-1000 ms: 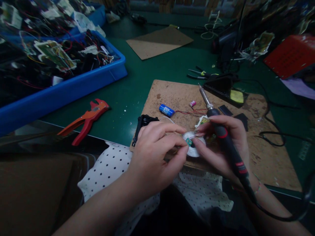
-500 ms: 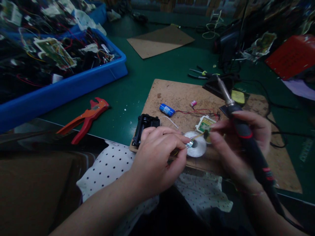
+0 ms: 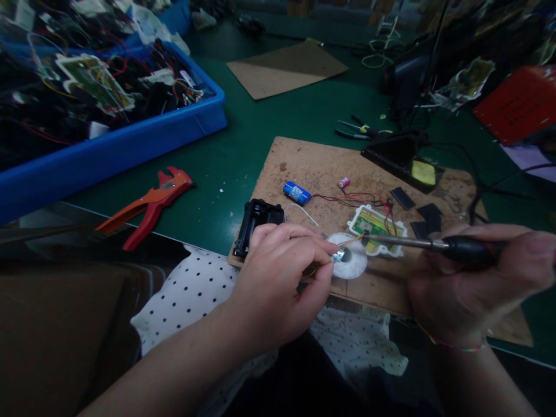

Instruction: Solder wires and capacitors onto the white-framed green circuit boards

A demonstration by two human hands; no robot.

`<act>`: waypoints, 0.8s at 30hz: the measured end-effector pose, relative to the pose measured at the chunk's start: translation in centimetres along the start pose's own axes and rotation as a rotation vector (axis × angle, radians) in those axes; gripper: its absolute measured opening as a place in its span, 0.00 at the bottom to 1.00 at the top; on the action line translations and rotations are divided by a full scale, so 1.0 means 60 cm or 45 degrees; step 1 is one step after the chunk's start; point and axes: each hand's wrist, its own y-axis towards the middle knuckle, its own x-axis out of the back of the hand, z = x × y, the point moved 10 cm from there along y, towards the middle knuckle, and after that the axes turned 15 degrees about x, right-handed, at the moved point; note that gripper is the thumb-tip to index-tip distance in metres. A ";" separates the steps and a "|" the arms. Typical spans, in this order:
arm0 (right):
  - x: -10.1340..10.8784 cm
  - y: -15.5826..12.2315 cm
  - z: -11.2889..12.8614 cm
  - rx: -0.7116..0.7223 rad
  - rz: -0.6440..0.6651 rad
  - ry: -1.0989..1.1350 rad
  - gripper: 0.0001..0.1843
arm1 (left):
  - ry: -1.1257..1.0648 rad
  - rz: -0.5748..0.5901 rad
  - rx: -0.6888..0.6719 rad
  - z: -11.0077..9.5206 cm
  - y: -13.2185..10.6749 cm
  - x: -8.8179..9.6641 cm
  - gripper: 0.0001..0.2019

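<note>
My left hand (image 3: 278,278) is closed in a pinch on a tiny part with thin wires (image 3: 337,255), held over a white solder spool (image 3: 354,263) at the near edge of a brown work board (image 3: 321,168). Wrapped round a black soldering iron (image 3: 460,249), my right hand (image 3: 473,278) holds it level, pointing left. The metal tip (image 3: 369,236) rests at the left edge of a small green circuit board in a white frame (image 3: 377,222). Red wires run from that board to a blue cylindrical battery (image 3: 295,193).
A black plastic housing (image 3: 256,223) lies by my left hand. Red wire strippers (image 3: 147,202) rest on the green table. A blue bin (image 3: 130,139) full of wired parts sits at left. Behind the board are an iron stand with a yellow sponge (image 3: 412,165), pliers (image 3: 356,130) and a cardboard sheet (image 3: 282,69).
My right hand drew back to the right and swung the iron from pointing up and away to lying level, its tip now at the green circuit board. My left hand kept its pinch.
</note>
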 end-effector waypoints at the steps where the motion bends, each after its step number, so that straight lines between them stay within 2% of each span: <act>1: 0.001 0.000 0.006 0.036 -0.053 0.035 0.17 | 0.005 0.005 0.002 0.000 0.000 0.000 0.05; 3: -0.005 -0.001 0.013 0.040 -0.081 0.118 0.14 | 0.015 0.014 0.003 0.000 -0.001 -0.001 0.05; 7: -0.019 -0.006 0.014 -0.036 0.014 0.132 0.09 | 0.023 0.020 0.000 -0.001 -0.002 -0.002 0.05; 13: -0.014 -0.013 0.007 -0.022 0.024 0.014 0.11 | 0.026 0.012 0.008 -0.001 -0.002 -0.001 0.06; 18: -0.018 -0.014 0.008 0.010 0.057 0.054 0.12 | 0.024 0.013 0.002 -0.001 -0.003 -0.002 0.05; 24: -0.020 -0.017 0.010 -0.064 0.101 -0.024 0.10 | 0.033 0.004 -0.002 -0.001 -0.003 -0.002 0.05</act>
